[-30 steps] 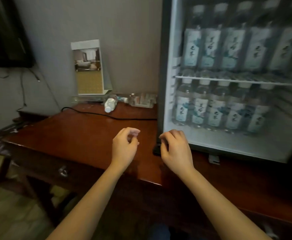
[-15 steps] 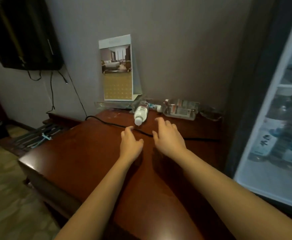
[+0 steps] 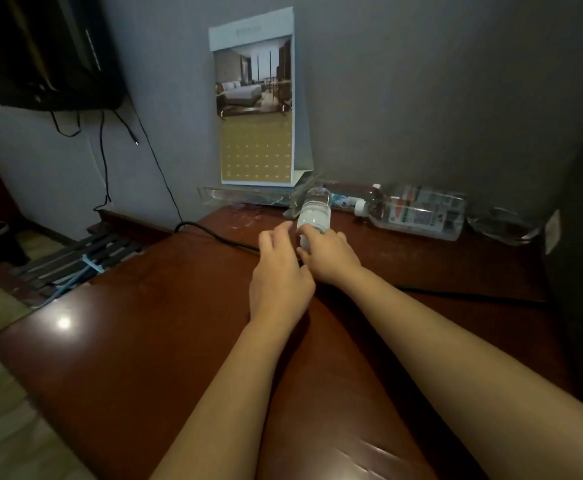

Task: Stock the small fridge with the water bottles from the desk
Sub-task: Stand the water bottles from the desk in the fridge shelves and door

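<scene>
A small clear water bottle (image 3: pixel 314 210) lies on the brown desk (image 3: pixel 137 327) near the wall, cap end toward me. My right hand (image 3: pixel 330 256) curls its thumb and fingers round the bottle's cap end. My left hand (image 3: pixel 279 277) is just left of it, fingers relaxed and reaching toward the bottle's side; I cannot tell whether they touch. A second, larger labelled bottle (image 3: pixel 421 213) lies on its side further right by the wall. The fridge shows only as a dark side panel (image 3: pixel 581 244) at the right edge; its inside is out of view.
A standing calendar (image 3: pixel 256 109) in a clear holder (image 3: pixel 245 195) is behind the bottle. A black cable (image 3: pixel 214 234) runs across the desk under my hands. Crumpled clear plastic (image 3: pixel 504 225) lies beside the fridge. A wall television (image 3: pixel 41 50) hangs at upper left.
My view has swung left from the open fridge to the back of the desk. Both hands have moved forward to the lying bottle, and my right hand has taken hold of its cap end.
</scene>
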A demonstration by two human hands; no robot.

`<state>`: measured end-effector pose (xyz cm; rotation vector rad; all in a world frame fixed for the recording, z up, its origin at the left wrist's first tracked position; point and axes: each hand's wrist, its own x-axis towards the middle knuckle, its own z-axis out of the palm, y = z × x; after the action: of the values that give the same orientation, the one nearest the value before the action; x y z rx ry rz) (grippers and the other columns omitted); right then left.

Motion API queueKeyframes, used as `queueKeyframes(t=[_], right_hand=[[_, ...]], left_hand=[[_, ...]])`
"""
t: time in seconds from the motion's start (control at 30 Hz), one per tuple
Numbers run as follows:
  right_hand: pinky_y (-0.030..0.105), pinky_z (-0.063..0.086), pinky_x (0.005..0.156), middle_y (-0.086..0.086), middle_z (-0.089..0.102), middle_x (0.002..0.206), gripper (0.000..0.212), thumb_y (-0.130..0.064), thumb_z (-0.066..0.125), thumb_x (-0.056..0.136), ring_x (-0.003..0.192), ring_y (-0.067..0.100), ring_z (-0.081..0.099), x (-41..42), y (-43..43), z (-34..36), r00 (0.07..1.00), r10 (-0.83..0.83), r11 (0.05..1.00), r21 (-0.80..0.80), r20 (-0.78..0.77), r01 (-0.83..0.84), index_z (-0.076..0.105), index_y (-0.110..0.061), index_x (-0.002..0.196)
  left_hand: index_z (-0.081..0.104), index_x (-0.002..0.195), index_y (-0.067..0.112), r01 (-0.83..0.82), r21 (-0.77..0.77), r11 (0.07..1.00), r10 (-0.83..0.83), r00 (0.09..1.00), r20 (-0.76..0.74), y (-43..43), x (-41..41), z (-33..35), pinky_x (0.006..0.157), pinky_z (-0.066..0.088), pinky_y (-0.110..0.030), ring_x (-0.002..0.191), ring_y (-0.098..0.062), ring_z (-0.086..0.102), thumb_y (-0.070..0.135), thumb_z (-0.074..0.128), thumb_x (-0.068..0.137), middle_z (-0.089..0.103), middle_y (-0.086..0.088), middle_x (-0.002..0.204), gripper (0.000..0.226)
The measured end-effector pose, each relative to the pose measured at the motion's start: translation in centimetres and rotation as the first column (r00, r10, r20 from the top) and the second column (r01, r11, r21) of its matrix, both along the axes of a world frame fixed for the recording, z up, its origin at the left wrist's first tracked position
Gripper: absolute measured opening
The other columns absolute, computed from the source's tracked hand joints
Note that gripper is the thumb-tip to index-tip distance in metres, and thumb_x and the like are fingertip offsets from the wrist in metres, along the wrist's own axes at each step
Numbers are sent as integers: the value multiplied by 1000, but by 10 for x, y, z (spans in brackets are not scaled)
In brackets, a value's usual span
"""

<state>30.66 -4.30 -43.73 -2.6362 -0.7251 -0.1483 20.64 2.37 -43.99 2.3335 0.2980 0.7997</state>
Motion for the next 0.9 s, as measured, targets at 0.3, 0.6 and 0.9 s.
queueKeyframes(t=[0.3,0.6,0.9], right_hand=[[37,42,79,9,62,108,18,-24,63,87,106,32,52,-6,-14,20,969,-225,908,383,104,170,53,-21,101],[40,48,81,10,64,102,14,-29,60,85,99,33,57,-51,-52,83,956,-283,786,591,82,182,53,-22,95],[43,53,79,6,69,91,22,-35,69,76,89,25,64,-110,-92,110,978,-206,757,640,35,136,65,-18,89]], left_hand=[[28,136,25,73,55,996,-70,997,-45,-5,-2,-6,80,49,-37,98,-22,60,10,57,85,35,2,129,61],[28,140,22,149,79,986,-151,988,20,-7,0,-5,81,36,-23,115,-21,49,24,65,84,35,1,131,67],[57,101,46,644,-425,636,-704,710,23,-36,-17,7,77,50,-17,100,-1,63,47,84,51,67,13,107,57]])
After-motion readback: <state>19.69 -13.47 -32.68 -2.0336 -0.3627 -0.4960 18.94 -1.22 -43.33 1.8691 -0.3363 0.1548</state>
